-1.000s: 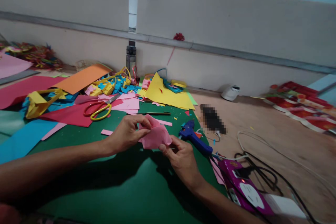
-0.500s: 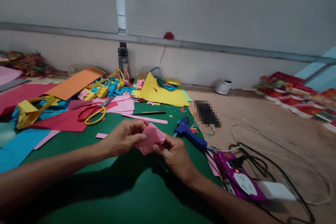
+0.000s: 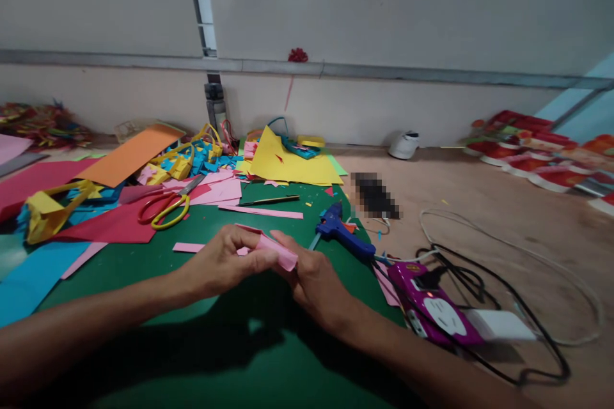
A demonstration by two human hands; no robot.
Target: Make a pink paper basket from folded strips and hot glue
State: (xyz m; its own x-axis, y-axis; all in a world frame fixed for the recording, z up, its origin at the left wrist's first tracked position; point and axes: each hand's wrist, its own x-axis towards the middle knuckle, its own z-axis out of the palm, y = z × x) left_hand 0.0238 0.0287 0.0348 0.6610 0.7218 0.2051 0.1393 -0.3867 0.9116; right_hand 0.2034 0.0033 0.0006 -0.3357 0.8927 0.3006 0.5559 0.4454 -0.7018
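Note:
A folded piece of pink paper [image 3: 278, 252] is held between both hands above the green mat. My left hand [image 3: 235, 259] pinches its left side, thumb in front. My right hand [image 3: 314, 281] grips the right end, with its fingers partly hidden behind the paper. Just right of the hands lies a blue glue gun [image 3: 345, 233], its glue stick pointing toward my right hand. Behind the hands are a pink paper strip [image 3: 268, 213] and a thin dark pen-like stick [image 3: 271, 200]. Scissors [image 3: 167, 204] with red and yellow handles rest on red paper to the left.
Coloured sheets, including a yellow sheet [image 3: 297, 163] and an orange sheet [image 3: 129, 154], spread over the far side. A purple power strip [image 3: 434, 307] with cables [image 3: 518, 332] sits at right. A white shoe [image 3: 403, 146] stands by the wall.
The pink paper has been tilted from facing me to nearly edge-on. My right hand has turned and closed more around its right end. The view has shifted slightly.

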